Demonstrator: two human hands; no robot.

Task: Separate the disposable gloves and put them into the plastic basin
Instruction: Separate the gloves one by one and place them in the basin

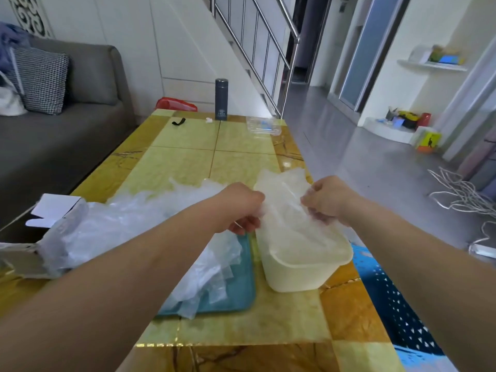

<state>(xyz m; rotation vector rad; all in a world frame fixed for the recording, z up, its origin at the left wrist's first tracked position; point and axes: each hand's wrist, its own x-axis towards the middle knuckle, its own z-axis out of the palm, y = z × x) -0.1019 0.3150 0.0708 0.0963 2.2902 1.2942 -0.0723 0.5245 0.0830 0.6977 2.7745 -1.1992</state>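
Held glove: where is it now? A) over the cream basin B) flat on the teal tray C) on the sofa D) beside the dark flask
A: the left hand and right hand pinch the glove, which hangs over the plastic basin.

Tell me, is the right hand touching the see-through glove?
Touching. The head view shows the right hand pinching one edge of the clear glove above the cream basin; the left hand pinches the other edge.
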